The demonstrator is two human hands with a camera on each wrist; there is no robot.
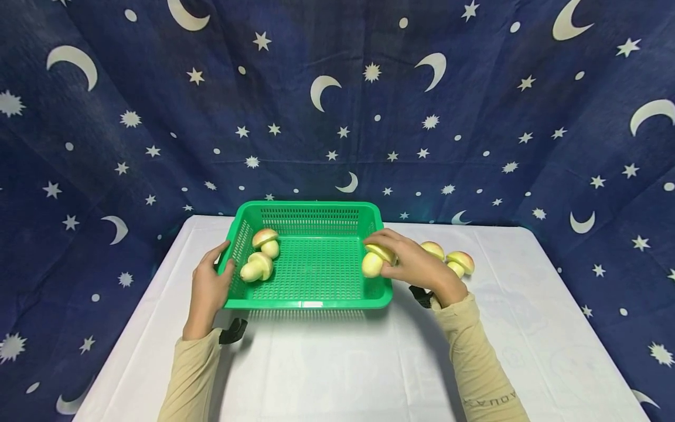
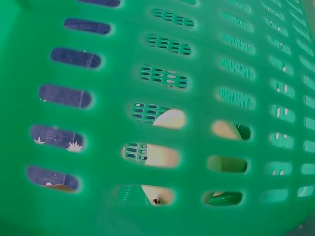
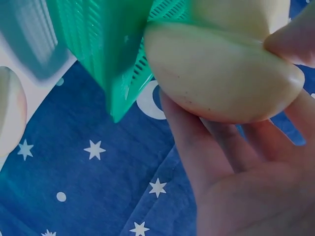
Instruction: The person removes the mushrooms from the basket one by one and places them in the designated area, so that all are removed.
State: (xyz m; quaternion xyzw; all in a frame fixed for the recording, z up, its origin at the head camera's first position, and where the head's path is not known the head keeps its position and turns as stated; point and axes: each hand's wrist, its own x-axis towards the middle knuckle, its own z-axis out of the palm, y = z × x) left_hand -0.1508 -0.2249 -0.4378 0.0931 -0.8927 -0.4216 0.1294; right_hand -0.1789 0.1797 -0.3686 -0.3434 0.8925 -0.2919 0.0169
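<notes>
My right hand (image 1: 411, 261) pinches a mushroom (image 1: 372, 265) by its cap, thumb on one side and fingers on the other. This mushroom is over the right end of a green plastic basket (image 1: 306, 304), its pale stem pointing toward the front left. The right wrist view shows the cap (image 3: 221, 73) close up, resting against the fingers. At the basket's left side, my left hand (image 1: 207, 287) grips the rim. Inside, near that side, lie a mushroom with a reddish cap (image 1: 264, 237) and a paler mushroom (image 1: 257, 267). Through the slotted wall (image 2: 113, 118) the left wrist view shows parts of them.
Two more mushrooms, one partly hidden behind my right hand (image 1: 432, 249) and one with a reddish cap (image 1: 460, 262), lie on the white-covered table (image 1: 337, 363) right of the basket. A dark blue curtain (image 1: 295, 146) with moons and stars hangs behind the table.
</notes>
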